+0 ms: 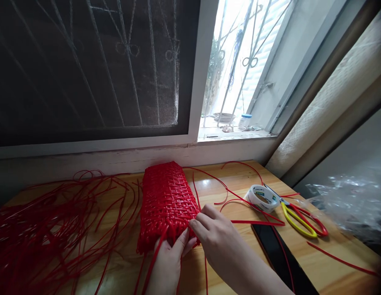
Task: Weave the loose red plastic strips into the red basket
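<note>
A woven red basket (166, 192) of plastic strands lies on the wooden table, its near edge toward me. My left hand (167, 262) grips that near edge, the thumb on top and the other fingers partly hidden under the weave. At the right corner of the same edge, my right hand (213, 231) is closed, its fingertips pinching a red strand (255, 222) that runs off to the right. Both hands are almost touching. Loose strand ends hang down around my left wrist.
Loose red strands (39, 229) are heaped at the left. A roll of tape (250, 197), scissors (301, 226) with yellow and red handles and a black phone (293, 262) lie at the right. Clear plastic (350, 205) is beyond the table's right edge. Behind stands a barred window (193, 82).
</note>
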### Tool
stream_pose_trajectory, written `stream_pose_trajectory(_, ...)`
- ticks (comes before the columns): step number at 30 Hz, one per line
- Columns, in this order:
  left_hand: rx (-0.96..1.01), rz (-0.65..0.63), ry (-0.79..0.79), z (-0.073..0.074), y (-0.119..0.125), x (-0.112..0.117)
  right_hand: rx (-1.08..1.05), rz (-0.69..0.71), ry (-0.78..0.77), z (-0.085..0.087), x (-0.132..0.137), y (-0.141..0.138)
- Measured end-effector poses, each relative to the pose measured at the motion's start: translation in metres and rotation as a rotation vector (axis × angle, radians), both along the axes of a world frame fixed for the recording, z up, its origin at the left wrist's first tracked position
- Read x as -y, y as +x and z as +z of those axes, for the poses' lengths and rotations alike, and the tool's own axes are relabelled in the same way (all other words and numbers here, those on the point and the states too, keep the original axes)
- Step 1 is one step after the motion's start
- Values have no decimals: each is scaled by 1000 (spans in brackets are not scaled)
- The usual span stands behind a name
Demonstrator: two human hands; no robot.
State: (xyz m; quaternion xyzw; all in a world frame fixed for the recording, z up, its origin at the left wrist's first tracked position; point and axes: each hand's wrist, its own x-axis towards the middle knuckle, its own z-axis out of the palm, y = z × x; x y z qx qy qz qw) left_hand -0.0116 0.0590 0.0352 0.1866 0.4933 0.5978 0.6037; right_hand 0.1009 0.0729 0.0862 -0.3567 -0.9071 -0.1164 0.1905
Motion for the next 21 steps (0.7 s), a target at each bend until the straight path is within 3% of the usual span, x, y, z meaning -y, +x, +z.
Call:
stream_pose_trajectory(5,139,-46,16,4,0,3,108,36,-8,-3,-2,-2)
stream_pose_trajectory(13,85,-74,57,8,-6,4,62,-37,58,-16,-3,-8)
stream_pose_trajectory(21,125,-24,67,8,-8,4,-43,-123,104,-3,8,-5)
